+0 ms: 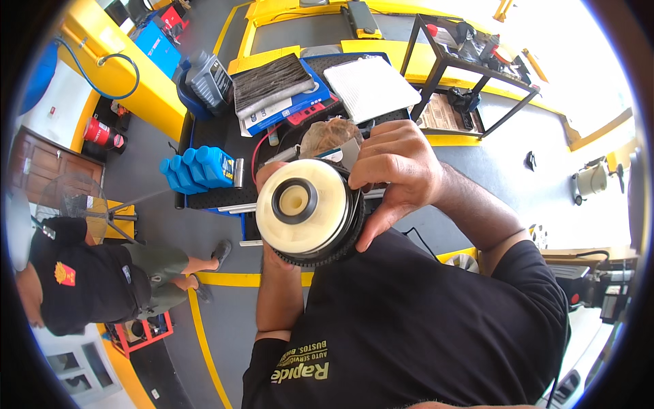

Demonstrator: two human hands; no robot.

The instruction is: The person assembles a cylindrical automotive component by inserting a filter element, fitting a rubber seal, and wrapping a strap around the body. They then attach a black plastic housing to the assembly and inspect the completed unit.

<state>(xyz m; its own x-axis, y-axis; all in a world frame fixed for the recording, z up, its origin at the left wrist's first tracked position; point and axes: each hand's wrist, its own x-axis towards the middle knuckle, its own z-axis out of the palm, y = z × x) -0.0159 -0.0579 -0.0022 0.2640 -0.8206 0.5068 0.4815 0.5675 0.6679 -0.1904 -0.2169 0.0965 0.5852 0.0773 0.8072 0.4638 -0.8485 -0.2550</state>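
Observation:
In front of my chest is a round cream plastic part (272, 228) with a black rubber ring around its centre hole. A black ribbed rim (327, 258) runs around its lower right side. My left hand (270, 174) is wrapped around the part from behind and the left, mostly hidden by it. At its right edge my right hand (402, 167) is closed, fingertips and thumb against the black rim. Beyond the hands, a clear plastic bag (330, 138) lies on the black cart top (225, 140).
Blue bottles (197, 168), a dark grey jug (210, 80), a dirty pleated filter (272, 83) and a white one (371, 88) sit on the cart. A metal rack (443, 61) stands at far right. Another person (88, 273) is at left, near a fan (75, 198).

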